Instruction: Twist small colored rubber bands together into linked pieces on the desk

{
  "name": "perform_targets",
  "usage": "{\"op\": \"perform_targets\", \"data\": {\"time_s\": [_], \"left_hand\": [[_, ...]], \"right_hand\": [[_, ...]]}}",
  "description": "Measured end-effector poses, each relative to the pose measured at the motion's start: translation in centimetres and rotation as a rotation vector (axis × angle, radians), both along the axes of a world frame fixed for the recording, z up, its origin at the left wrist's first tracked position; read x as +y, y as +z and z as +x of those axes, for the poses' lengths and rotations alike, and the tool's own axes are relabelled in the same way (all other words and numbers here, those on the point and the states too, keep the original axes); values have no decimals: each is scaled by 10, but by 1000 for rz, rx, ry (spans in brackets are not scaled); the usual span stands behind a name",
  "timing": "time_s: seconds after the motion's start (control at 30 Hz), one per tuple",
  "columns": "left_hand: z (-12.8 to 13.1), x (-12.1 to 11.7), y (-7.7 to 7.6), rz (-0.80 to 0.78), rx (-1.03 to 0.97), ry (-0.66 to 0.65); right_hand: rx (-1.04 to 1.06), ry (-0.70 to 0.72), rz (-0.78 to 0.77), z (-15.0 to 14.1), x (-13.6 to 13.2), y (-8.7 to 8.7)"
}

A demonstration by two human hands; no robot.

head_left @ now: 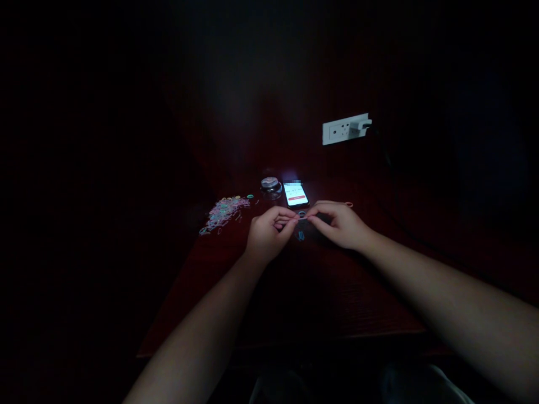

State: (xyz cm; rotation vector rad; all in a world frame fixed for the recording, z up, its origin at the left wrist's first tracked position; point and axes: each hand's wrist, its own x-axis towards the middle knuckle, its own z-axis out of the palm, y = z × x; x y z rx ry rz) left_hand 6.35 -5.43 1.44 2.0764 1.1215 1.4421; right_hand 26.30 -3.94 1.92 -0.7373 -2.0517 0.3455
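Note:
Both hands meet just in front of the lit phone (296,193). My left hand (269,230) is closed in a pinch on one end of a small pale rubber band (302,218). The other end sits between the thumb and forefinger of my right hand (339,223), so the band spans the gap between the fingertips. A dark ring-like band (301,214) shows right behind it. Below the fingertips lie a few blue bands (300,236) on the table. A pinkish band (348,205) lies beyond my right hand. Dim light hides finer detail.
To the left, a loose heap of coloured rubber bands (227,213) spreads near the table's left edge. A clear lidded jar (270,188) stands beside the phone. On the wall is a white socket (345,129) with a plug in it, its dark cable running down at the right.

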Motion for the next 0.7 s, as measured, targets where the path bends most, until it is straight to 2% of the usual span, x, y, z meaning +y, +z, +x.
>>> {"op": "perform_targets", "data": {"time_s": [0.3,0.7], "left_hand": [[0,1,-2,0,15,-5],[-1,1,-1,22,27,2]], "right_hand": [[-18,-8,-10,0,-1,0],[-83,-7,64,2,3,-1]]}}
